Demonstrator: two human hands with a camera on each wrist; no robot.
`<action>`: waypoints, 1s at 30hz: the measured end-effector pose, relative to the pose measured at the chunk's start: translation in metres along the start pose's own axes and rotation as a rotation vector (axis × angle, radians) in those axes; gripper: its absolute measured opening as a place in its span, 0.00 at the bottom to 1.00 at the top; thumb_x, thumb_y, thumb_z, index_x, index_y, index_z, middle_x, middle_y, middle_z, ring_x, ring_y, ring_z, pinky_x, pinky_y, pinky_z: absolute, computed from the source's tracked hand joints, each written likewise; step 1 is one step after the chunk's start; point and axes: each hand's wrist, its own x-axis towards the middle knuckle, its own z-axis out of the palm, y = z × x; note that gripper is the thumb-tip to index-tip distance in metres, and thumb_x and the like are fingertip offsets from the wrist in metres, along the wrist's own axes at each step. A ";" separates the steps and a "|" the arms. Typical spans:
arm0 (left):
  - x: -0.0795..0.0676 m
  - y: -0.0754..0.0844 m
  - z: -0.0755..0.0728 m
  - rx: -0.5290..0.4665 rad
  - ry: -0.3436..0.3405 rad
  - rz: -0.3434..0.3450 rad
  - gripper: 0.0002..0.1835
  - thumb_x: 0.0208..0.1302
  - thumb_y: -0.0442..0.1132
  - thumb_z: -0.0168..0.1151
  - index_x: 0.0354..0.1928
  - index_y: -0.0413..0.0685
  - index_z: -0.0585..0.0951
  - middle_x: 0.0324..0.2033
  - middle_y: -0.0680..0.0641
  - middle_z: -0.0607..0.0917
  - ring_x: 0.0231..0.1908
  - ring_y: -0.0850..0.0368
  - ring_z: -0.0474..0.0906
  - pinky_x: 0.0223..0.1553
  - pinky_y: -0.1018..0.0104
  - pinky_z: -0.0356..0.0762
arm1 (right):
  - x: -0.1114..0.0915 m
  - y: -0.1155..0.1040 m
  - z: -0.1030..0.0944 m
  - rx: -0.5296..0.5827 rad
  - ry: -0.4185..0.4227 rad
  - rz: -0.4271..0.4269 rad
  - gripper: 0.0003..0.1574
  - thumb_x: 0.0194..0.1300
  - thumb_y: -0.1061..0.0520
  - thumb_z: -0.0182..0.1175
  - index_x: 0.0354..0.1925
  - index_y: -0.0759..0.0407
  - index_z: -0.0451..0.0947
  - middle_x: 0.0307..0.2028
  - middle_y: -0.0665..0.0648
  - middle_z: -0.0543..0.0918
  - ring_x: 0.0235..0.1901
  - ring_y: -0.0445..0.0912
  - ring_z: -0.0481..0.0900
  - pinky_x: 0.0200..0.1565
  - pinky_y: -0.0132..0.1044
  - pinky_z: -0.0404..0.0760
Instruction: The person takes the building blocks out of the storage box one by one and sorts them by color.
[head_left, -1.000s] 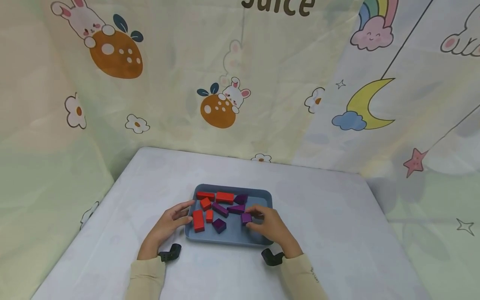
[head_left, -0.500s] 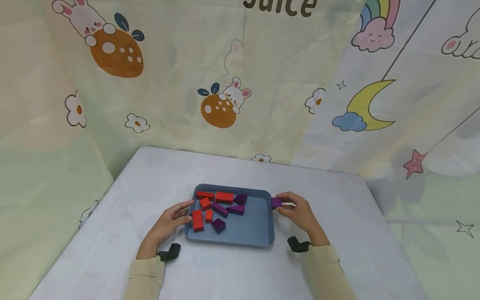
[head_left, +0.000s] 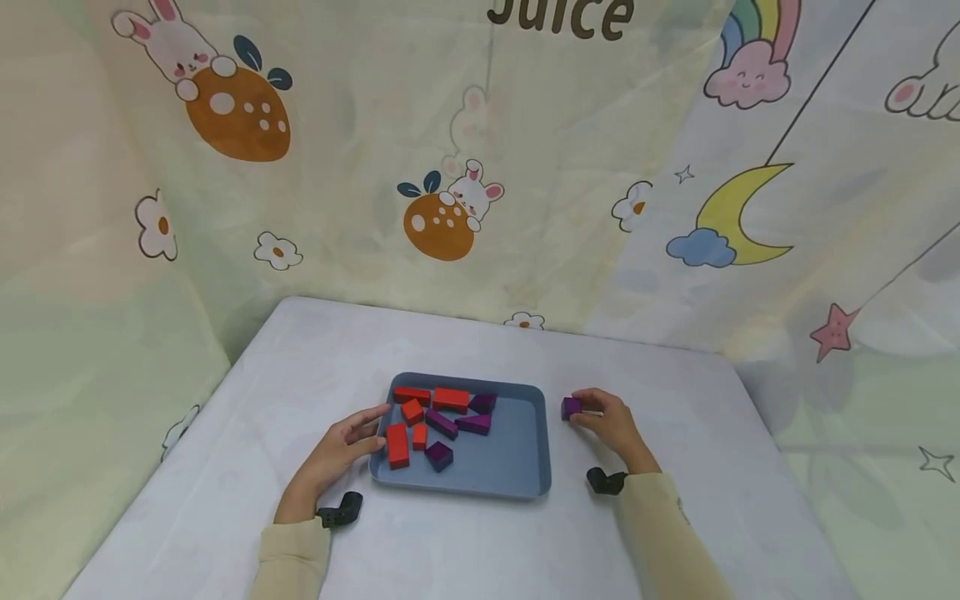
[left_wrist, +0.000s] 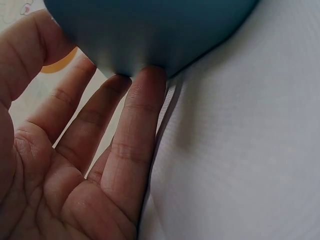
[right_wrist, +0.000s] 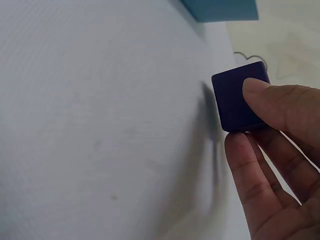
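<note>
A blue-grey tray (head_left: 495,485) stands on the table, with red blocks and purple blocks in its left and middle parts. My left hand (head_left: 335,454) is at the tray's left side, fingers fairly straight. In the left wrist view its fingertips (left_wrist: 150,80) touch the tray's outer wall (left_wrist: 150,35). Right of the tray, my right hand (head_left: 611,421) pinches a purple cube block (head_left: 571,408) between thumb and fingers. The right wrist view shows the purple cube (right_wrist: 237,100) with the thumb (right_wrist: 285,107) flat on one face; its shadow falls on the white surface beside it.
Inside the tray lie a red oblong block (head_left: 397,446), a purple wedge (head_left: 474,424) and a purple many-sided block (head_left: 439,456), among others. A white cloth covers the table (head_left: 480,550). Behind it hangs a printed curtain (head_left: 337,167).
My right hand has carried the purple cube out of the tray, over its right side, to a spot right of it. My left hand stays at the tray's left edge.
</note>
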 end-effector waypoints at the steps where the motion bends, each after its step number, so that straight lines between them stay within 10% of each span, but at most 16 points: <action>1: -0.001 0.000 0.001 0.000 0.000 -0.001 0.37 0.74 0.43 0.72 0.81 0.46 0.70 0.81 0.35 0.66 0.78 0.29 0.63 0.75 0.31 0.64 | 0.000 0.002 0.001 0.004 -0.001 0.013 0.24 0.68 0.69 0.72 0.60 0.72 0.81 0.57 0.73 0.86 0.61 0.69 0.83 0.65 0.62 0.80; 16: 0.000 -0.002 -0.002 -0.001 0.007 0.002 0.37 0.74 0.43 0.72 0.81 0.45 0.70 0.80 0.34 0.67 0.77 0.29 0.65 0.74 0.32 0.65 | -0.003 -0.032 -0.005 -0.037 0.038 -0.046 0.28 0.71 0.70 0.68 0.67 0.72 0.77 0.68 0.74 0.79 0.69 0.70 0.75 0.67 0.57 0.78; 30: 0.002 0.000 0.001 -0.018 0.002 -0.008 0.38 0.74 0.43 0.72 0.81 0.45 0.70 0.80 0.34 0.66 0.77 0.30 0.65 0.75 0.32 0.64 | 0.001 -0.076 0.041 0.053 0.087 -0.112 0.24 0.71 0.66 0.70 0.63 0.73 0.80 0.60 0.71 0.86 0.61 0.64 0.84 0.63 0.54 0.84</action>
